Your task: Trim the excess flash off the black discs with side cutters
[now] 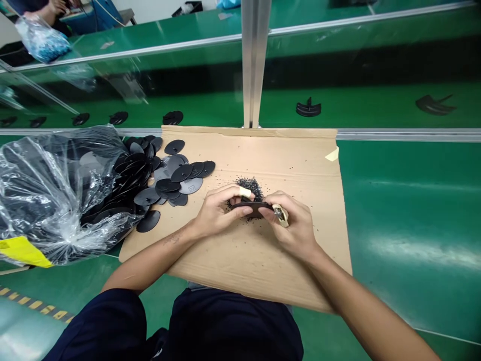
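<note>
Over the middle of a cardboard sheet point(233, 265), a thin black plastic disc point(253, 209) is held almost edge-on between my two hands. My left hand point(221, 205) pinches its left end, with pale tape round a fingertip. The right end is gripped by my right hand point(295, 223). A small object with a shiny part and pale wrapping point(281, 215) also sits against the right hand; its kind is unclear. Just beyond the fingers lies a pile of small black bits point(250, 186). Left of it, several black oval discs point(191, 185) overlap on the cardboard.
A clear plastic bag point(71, 200) full of black discs lies at the left, spilling onto the cardboard. A metal post point(255, 65) rises behind the sheet. Several black pieces point(308, 108) lie on the green surface beyond the rail. Another person's hand point(57, 7) shows at the top left.
</note>
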Demonstrator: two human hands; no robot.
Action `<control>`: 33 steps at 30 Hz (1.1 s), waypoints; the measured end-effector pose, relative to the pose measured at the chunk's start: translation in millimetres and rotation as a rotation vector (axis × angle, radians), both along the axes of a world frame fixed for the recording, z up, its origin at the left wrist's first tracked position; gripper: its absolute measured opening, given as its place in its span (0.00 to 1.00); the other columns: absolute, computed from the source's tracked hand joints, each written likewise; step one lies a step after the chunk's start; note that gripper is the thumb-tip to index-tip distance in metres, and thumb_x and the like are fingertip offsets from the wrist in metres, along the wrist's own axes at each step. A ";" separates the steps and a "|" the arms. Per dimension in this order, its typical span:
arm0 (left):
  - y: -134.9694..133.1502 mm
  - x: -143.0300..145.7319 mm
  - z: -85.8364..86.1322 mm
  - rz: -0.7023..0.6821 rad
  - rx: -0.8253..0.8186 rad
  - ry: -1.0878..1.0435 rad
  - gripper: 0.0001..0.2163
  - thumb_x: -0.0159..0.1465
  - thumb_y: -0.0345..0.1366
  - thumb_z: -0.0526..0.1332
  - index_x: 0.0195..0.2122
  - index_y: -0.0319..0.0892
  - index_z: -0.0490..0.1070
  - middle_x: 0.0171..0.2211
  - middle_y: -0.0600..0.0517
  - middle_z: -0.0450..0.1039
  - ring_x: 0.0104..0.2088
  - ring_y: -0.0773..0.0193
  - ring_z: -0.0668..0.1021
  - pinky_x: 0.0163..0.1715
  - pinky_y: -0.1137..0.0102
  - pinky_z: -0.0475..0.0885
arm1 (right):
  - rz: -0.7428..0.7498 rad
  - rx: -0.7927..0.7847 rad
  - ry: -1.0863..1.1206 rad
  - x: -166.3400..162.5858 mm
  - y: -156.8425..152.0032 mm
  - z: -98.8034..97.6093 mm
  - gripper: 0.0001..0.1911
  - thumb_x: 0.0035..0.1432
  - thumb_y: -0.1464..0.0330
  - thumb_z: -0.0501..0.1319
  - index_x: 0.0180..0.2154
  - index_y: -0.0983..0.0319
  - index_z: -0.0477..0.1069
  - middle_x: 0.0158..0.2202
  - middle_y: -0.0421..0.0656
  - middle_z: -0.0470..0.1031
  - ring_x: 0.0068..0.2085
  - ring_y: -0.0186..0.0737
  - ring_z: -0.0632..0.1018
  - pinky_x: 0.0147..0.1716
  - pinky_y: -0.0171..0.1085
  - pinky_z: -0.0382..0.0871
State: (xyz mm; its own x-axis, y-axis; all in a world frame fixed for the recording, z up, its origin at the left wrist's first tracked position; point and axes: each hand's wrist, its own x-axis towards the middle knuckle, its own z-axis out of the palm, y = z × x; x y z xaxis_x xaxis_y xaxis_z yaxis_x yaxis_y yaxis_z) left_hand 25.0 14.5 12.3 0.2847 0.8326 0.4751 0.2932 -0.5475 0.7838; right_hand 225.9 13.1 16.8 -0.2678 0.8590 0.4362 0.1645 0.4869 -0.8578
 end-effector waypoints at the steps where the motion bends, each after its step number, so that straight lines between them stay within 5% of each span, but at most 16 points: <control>1: 0.9 -0.5 1.7 0.001 0.033 -0.006 0.10 0.68 0.42 0.66 0.44 0.41 0.78 0.37 0.49 0.80 0.37 0.65 0.80 0.36 0.71 0.75 | 0.011 0.040 -0.004 0.6 0.2 -0.3 0.03 0.65 0.66 0.63 0.37 0.58 0.73 0.31 0.41 0.74 0.31 0.38 0.74 0.31 0.38 0.67; 7: 2.3 -1.9 6.6 -0.004 0.149 -0.006 0.11 0.66 0.40 0.68 0.47 0.42 0.79 0.38 0.48 0.82 0.37 0.64 0.81 0.37 0.69 0.76 | 0.025 0.256 -0.103 2.7 1.9 -0.7 0.08 0.65 0.74 0.57 0.39 0.57 0.73 0.33 0.43 0.78 0.34 0.41 0.77 0.35 0.42 0.70; 15: 3.0 -3.5 7.9 -0.096 0.083 0.034 0.13 0.71 0.44 0.61 0.49 0.41 0.78 0.42 0.45 0.81 0.44 0.60 0.82 0.45 0.64 0.78 | 0.050 0.289 -0.070 3.1 3.7 -3.1 0.08 0.65 0.73 0.58 0.41 0.56 0.73 0.35 0.43 0.79 0.34 0.40 0.77 0.35 0.41 0.71; 33: 3.7 -5.8 2.9 -0.058 0.257 0.098 0.10 0.70 0.36 0.63 0.50 0.41 0.78 0.41 0.45 0.83 0.40 0.63 0.83 0.40 0.66 0.78 | 0.045 0.304 -0.297 7.3 4.2 -6.1 0.12 0.63 0.77 0.54 0.41 0.58 0.73 0.38 0.44 0.80 0.35 0.41 0.76 0.36 0.42 0.68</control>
State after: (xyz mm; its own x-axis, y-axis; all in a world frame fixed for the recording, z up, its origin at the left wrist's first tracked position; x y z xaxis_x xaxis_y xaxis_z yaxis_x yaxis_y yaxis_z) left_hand 19.2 18.2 15.1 0.3828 0.6692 0.6369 0.3230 -0.7428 0.5864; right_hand 233.2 17.3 10.8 -0.4542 0.6877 0.5663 0.3552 0.7227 -0.5929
